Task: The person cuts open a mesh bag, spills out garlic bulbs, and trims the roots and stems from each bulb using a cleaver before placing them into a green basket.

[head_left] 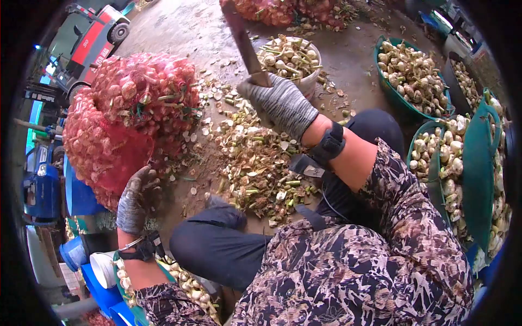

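My right hand [280,104], in a grey knit glove, is closed around the handle of a knife [243,41]. Its broad blade points up and away from me. At the left, my gloved left hand [138,198] is at the lower edge of a red mesh sack [103,149] full of garlic bulbs. Its fingers are curled against the netting, which looks pulled taut toward them. Between my hands, a heap of garlic trimmings [253,157], cut stems and skins covers the floor. Beyond the knife hand, a white bucket [311,76] holds garlic bulbs with stems.
Green tubs of garlic [410,76] stand at the right, some close to my right arm. More white bulbs [190,285] lie in a container by my left forearm. Another mesh sack [272,12] is at the far edge. A red forklift [89,46] stands at the upper left.
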Demonstrator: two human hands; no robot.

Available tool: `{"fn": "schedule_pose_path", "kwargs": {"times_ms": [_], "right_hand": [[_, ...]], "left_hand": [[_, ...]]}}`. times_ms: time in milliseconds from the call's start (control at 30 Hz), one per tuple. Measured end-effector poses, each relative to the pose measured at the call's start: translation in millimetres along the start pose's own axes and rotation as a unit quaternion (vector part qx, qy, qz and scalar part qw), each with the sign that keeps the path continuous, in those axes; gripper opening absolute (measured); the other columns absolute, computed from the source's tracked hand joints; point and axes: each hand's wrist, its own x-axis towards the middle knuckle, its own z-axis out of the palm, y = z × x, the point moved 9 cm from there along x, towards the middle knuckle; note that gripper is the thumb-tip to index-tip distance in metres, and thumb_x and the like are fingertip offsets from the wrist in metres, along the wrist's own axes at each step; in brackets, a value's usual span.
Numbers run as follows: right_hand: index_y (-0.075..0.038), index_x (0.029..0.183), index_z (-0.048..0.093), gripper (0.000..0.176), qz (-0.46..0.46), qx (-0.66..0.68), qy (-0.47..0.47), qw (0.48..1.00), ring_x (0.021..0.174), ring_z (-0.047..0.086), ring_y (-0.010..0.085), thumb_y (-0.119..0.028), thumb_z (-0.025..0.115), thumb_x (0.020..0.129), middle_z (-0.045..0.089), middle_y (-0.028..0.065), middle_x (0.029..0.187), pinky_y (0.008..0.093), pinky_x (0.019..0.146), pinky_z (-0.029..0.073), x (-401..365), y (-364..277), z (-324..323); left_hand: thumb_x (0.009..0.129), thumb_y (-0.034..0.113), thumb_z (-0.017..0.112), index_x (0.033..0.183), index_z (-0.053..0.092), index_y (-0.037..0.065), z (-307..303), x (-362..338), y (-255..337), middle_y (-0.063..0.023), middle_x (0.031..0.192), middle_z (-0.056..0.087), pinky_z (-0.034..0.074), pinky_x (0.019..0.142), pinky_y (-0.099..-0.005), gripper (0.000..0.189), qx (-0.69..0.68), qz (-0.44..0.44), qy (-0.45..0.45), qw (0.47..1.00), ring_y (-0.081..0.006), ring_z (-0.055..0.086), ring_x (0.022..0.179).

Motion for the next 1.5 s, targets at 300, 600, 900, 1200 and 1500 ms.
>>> {"fn": "schedule_pose_path", "kwargs": {"times_ms": [300,600,900,1200,1500], "right_hand": [[-0.013,0.089,0.057,0.019,0.018,0.212,0.062,0.975,0.043,0.046,0.0094,-0.028,0.069,0.090,0.050,-0.0045,0.058,0.0259,0.037,0.036,-6,-6,-42],[-0.013,0.082,0.056,0.023,-0.013,0.214,0.030,0.976,0.041,0.046,0.0092,-0.030,0.071,0.088,0.051,-0.0043,0.057,0.0266,0.035,0.036,-2,-13,-26],[-0.012,0.094,0.059,0.024,0.053,0.194,0.020,0.979,0.051,0.045,0.0066,-0.032,0.070,0.088,0.049,-0.0070,0.065,0.0246,0.045,0.036,-10,1,-4],[-0.009,0.097,0.062,0.022,0.016,0.081,0.026,0.996,0.058,0.045,0.0052,-0.029,0.068,0.089,0.051,-0.0063,0.070,0.0240,0.052,0.038,-13,-2,15],[-0.010,0.087,0.059,0.016,0.067,-0.061,-0.100,0.991,0.055,0.046,0.0053,-0.025,0.065,0.091,0.052,-0.0060,0.064,0.0252,0.050,0.040,-15,54,66]], "left_hand": [[0.097,0.036,0.055,0.132,0.054,0.006,-11,11,-63,-0.0106,0.123,0.061,0.047,0.095,-0.0398,0.047,-0.206,-0.031,0.038,0.977,-0.0262,0.059,0.109],[0.093,0.037,0.060,0.132,0.055,0.008,-14,-22,-15,-0.0093,0.122,0.062,0.049,0.092,-0.0386,0.048,-0.153,-0.010,0.068,0.986,-0.0271,0.059,0.107],[0.098,0.028,0.055,0.119,0.063,0.006,-39,-43,-4,-0.0087,0.113,0.065,0.051,0.090,-0.0389,0.032,-0.134,-0.003,0.115,0.984,-0.0229,0.061,0.103],[0.093,0.034,0.062,0.121,0.062,0.009,-89,-19,-57,-0.0106,0.113,0.066,0.051,0.091,-0.0476,0.038,-0.252,0.007,0.094,0.963,-0.0286,0.063,0.103],[0.091,0.040,0.063,0.146,0.034,0.010,-158,16,-173,-0.0150,0.152,0.030,0.046,0.097,-0.0510,0.069,-0.293,-0.023,0.254,0.921,-0.0337,0.051,0.117]]}}
